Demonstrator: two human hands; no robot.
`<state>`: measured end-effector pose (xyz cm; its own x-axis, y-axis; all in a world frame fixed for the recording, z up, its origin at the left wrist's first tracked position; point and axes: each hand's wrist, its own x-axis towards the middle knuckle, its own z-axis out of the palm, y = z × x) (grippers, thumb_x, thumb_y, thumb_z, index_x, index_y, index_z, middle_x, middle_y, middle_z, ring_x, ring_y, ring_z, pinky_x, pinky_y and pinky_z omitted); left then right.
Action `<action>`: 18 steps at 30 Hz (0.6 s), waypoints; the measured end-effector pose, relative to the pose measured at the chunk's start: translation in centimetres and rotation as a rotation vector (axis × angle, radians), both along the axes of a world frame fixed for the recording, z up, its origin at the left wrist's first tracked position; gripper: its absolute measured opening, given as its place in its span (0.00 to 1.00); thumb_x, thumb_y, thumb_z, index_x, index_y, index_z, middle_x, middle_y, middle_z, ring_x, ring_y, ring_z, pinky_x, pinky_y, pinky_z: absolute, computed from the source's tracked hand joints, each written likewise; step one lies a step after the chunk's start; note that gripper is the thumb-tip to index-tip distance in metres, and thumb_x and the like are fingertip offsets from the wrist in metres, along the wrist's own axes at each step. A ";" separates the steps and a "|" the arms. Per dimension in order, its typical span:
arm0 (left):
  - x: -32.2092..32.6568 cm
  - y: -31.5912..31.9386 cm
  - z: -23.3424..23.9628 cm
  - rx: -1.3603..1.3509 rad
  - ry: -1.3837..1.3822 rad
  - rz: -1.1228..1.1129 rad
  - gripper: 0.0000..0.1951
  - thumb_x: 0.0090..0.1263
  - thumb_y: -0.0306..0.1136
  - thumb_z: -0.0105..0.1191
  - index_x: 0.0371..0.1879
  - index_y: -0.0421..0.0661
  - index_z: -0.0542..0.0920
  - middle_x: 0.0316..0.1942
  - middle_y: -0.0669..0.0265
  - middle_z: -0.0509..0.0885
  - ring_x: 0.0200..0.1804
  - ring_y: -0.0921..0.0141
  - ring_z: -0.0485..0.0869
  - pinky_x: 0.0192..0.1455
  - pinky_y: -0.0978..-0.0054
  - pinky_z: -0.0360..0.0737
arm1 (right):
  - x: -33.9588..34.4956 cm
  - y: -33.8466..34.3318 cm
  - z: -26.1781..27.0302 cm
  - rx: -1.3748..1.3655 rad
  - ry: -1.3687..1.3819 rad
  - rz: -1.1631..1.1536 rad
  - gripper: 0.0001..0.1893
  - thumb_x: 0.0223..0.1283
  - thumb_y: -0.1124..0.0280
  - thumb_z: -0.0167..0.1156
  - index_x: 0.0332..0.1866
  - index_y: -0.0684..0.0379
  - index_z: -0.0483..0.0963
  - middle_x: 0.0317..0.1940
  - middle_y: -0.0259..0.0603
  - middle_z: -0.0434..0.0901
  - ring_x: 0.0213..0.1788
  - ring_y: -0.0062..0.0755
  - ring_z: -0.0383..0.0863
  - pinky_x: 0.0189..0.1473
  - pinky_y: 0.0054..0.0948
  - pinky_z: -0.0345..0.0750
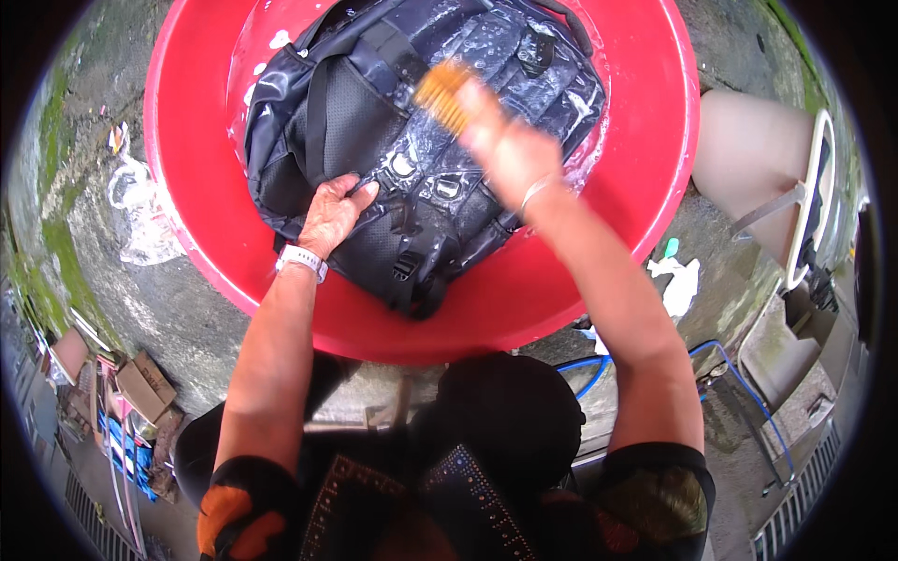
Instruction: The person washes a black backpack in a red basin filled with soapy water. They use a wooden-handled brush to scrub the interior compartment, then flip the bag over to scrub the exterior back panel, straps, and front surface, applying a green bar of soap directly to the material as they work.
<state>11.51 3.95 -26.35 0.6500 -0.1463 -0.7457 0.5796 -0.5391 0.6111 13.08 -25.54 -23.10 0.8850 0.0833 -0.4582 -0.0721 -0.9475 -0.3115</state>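
A wet black backpack (pixel 351 119) lies in a large red plastic basin (pixel 189 126), its straps and buckles facing up. White suds streak the strap area and the panel at the upper right. My left hand (pixel 332 214) grips the bag's near edge by a strap, thumb on top. In my right hand (pixel 515 151) is a scrub brush (pixel 443 95) with yellow-orange bristles, blurred by motion, over the soapy part of the bag. The fingers hide part of the brush, and I cannot tell whether the bristles touch the fabric.
Crumpled clear plastic bags (pixel 147 210) lie left of the basin on mossy concrete. To the right are a beige bucket (pixel 754 161) with a white rim, a white scrap (pixel 677 284) and a blue hose (pixel 744 379). A cardboard box (pixel 145 386) sits among clutter at lower left.
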 end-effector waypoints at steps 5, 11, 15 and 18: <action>-0.6 -1.7 0.8 0.232 -0.148 -0.319 0.24 0.68 0.43 0.68 0.54 0.38 0.79 0.42 0.48 0.87 0.45 0.54 0.85 0.56 0.64 0.79 | 5.1 -3.4 -1.2 -0.127 -0.035 -0.365 0.33 0.79 0.46 0.44 0.83 0.35 0.46 0.43 0.59 0.86 0.47 0.62 0.87 0.51 0.57 0.80; -2.5 -4.1 6.5 0.415 -0.779 -0.678 0.49 0.53 0.29 0.72 0.77 0.47 0.60 0.65 0.54 0.69 0.64 0.52 0.72 0.66 0.53 0.69 | 3.5 -2.2 -2.5 0.004 -0.021 -0.477 0.36 0.78 0.45 0.45 0.84 0.34 0.41 0.48 0.64 0.84 0.50 0.64 0.85 0.54 0.55 0.78; -1.0 -4.6 6.0 0.596 -0.707 -0.886 0.44 0.56 0.19 0.63 0.76 0.44 0.61 0.66 0.52 0.69 0.64 0.51 0.72 0.67 0.54 0.73 | 3.6 -2.3 -2.9 0.054 0.006 -0.471 0.36 0.79 0.49 0.47 0.84 0.33 0.40 0.50 0.63 0.84 0.52 0.65 0.84 0.55 0.55 0.78; 0.4 -4.8 6.1 0.561 -0.616 -0.902 0.45 0.55 0.22 0.63 0.76 0.44 0.59 0.65 0.49 0.70 0.63 0.50 0.74 0.68 0.55 0.72 | 3.8 -2.7 -3.0 0.068 0.005 -0.486 0.36 0.79 0.51 0.47 0.84 0.34 0.39 0.49 0.61 0.84 0.52 0.65 0.84 0.55 0.54 0.78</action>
